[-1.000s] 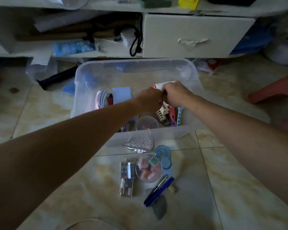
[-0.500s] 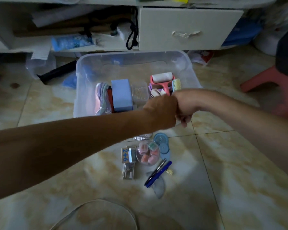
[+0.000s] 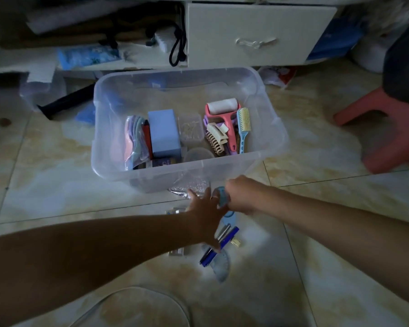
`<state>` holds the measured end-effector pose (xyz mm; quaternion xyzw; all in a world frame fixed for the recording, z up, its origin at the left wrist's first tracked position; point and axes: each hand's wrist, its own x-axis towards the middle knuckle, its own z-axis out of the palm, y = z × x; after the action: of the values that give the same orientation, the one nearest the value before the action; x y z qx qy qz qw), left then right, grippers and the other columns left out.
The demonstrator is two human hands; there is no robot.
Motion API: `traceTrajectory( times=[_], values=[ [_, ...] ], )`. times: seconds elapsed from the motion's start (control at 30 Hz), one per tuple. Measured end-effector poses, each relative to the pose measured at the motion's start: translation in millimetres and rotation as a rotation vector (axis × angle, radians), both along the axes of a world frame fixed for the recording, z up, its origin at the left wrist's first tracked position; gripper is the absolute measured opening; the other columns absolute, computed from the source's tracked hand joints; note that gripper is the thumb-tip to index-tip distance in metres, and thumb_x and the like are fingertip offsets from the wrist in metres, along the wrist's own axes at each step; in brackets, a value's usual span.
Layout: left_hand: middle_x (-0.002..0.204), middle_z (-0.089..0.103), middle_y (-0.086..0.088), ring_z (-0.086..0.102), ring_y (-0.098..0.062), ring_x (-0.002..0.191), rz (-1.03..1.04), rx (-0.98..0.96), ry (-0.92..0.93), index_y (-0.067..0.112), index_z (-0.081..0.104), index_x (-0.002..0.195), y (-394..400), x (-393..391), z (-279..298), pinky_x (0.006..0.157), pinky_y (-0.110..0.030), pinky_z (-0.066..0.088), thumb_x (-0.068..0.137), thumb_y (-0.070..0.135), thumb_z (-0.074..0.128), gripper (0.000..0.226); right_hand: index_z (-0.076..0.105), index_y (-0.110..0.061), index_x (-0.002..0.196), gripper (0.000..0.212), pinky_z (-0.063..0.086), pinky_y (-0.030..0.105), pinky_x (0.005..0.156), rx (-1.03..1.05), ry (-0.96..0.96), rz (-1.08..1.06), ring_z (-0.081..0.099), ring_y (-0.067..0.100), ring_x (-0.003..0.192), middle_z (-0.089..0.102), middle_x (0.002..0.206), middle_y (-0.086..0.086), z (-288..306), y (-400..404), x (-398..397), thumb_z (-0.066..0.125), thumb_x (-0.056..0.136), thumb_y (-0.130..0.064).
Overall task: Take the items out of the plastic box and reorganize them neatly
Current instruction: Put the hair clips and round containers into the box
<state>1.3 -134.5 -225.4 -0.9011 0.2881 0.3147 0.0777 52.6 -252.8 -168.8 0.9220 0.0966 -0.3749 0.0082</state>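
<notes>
The left hand (image 3: 204, 214) is spreading flat over floor items; the right hand (image 3: 240, 195) is curling beside a blue disc (image 3: 223, 197), grip unclear.

Two bare forearms reach in from the lower corners; the left hand (image 3: 204, 214) and right hand (image 3: 240, 197) wear no gloves, rings, watch or visible sleeves.

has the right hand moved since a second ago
Yes. The right hand was inside the plastic box, over the hair claw; it has come back over the near wall to the floor items.
</notes>
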Motion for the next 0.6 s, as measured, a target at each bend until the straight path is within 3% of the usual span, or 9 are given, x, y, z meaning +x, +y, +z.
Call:
traceTrajectory(
  times=[0.03, 0.1, 0.2, 0.27, 0.37, 0.43, 0.53, 0.6],
  values=[
    [0.161, -0.010, -0.015, -0.006, -0.043, 0.147, -0.034, 0.016, 0.011, 0.032, -0.004, 0.155, 2, -1, -7, 0.107, -0.076, 0.011, 0.066, 0.075, 0.067, 0.122, 0.057, -0.014, 0.099, 0.016, 0.049, 0.026, 0.056, 0.018, -0.021, 0.005, 0.067, 0.019, 0.075, 0.064, 0.094, 0.009, -9, -1, 0, 0.069, 0.090, -0.020],
    [0.160, -0.015, -0.014, -0.012, -0.042, 0.146, -0.059, 0.038, 0.011, 0.032, -0.009, 0.154, 5, -3, -15, 0.104, -0.078, 0.011, 0.068, 0.063, 0.074, 0.123, 0.058, -0.014, 0.101, 0.019, 0.048, 0.029, 0.066, 0.041, -0.034, 0.004, 0.061, 0.021, 0.081, 0.060, 0.098, 0.007, -23, -2, 0, 0.070, 0.088, -0.020],
    [0.160, -0.005, -0.018, 0.002, -0.043, 0.146, -0.042, 0.059, -0.033, 0.030, -0.004, 0.154, 6, -3, -22, 0.104, -0.073, 0.026, 0.080, 0.034, 0.075, 0.109, 0.063, -0.009, 0.114, 0.028, 0.055, 0.031, 0.077, 0.017, -0.034, -0.016, 0.061, 0.022, 0.087, 0.062, 0.107, 0.009, -47, -8, -2, 0.068, 0.088, -0.020],
    [0.158, 0.008, -0.019, 0.015, -0.042, 0.142, -0.025, 0.034, -0.074, 0.029, 0.003, 0.154, 5, -2, -21, 0.103, -0.065, 0.036, 0.082, 0.025, 0.072, 0.100, 0.064, -0.011, 0.117, 0.032, 0.057, 0.035, 0.082, 0.007, -0.044, -0.030, 0.065, 0.024, 0.094, 0.063, 0.110, 0.009, -60, -12, -2, 0.070, 0.087, -0.019],
    [0.153, 0.019, -0.021, 0.026, -0.040, 0.136, 0.006, 0.010, -0.091, 0.024, 0.010, 0.153, 1, 2, -12, 0.099, -0.059, 0.042, 0.086, 0.022, 0.066, 0.088, 0.059, -0.018, 0.118, 0.035, 0.057, 0.038, 0.084, 0.057, -0.085, -0.078, 0.066, 0.025, 0.098, 0.064, 0.112, 0.008, -74, -21, 5, 0.072, 0.086, -0.020],
    [0.152, 0.020, -0.022, 0.027, -0.041, 0.134, 0.005, 0.011, -0.096, 0.021, 0.010, 0.153, -4, 5, -3, 0.096, -0.058, 0.044, 0.083, 0.026, 0.070, 0.092, 0.050, -0.028, 0.120, 0.041, 0.057, 0.039, 0.084, 0.111, -0.080, -0.120, 0.064, 0.025, 0.100, 0.061, 0.114, 0.007, -78, -25, 10, 0.072, 0.086, -0.024],
    [0.150, 0.024, -0.023, 0.031, -0.041, 0.132, 0.029, -0.002, -0.089, 0.018, 0.016, 0.151, -9, 9, 10, 0.095, -0.057, 0.045, 0.078, 0.028, 0.076, 0.095, 0.031, -0.041, 0.143, 0.071, 0.053, 0.037, 0.087, 0.169, -0.009, -0.126, 0.057, 0.030, 0.114, 0.049, 0.127, 0.011, -81, -27, 16, 0.071, 0.086, -0.027],
    [0.150, 0.023, -0.023, 0.032, -0.041, 0.132, 0.062, -0.008, -0.074, 0.020, 0.019, 0.150, -9, 11, 20, 0.095, -0.057, 0.046, 0.074, 0.029, 0.080, 0.098, 0.026, -0.040, 0.149, 0.075, 0.052, 0.038, 0.093, 0.198, 0.028, -0.104, 0.051, 0.034, 0.124, 0.039, 0.138, 0.015, -83, -26, 17, 0.069, 0.088, -0.030]
  ],
)
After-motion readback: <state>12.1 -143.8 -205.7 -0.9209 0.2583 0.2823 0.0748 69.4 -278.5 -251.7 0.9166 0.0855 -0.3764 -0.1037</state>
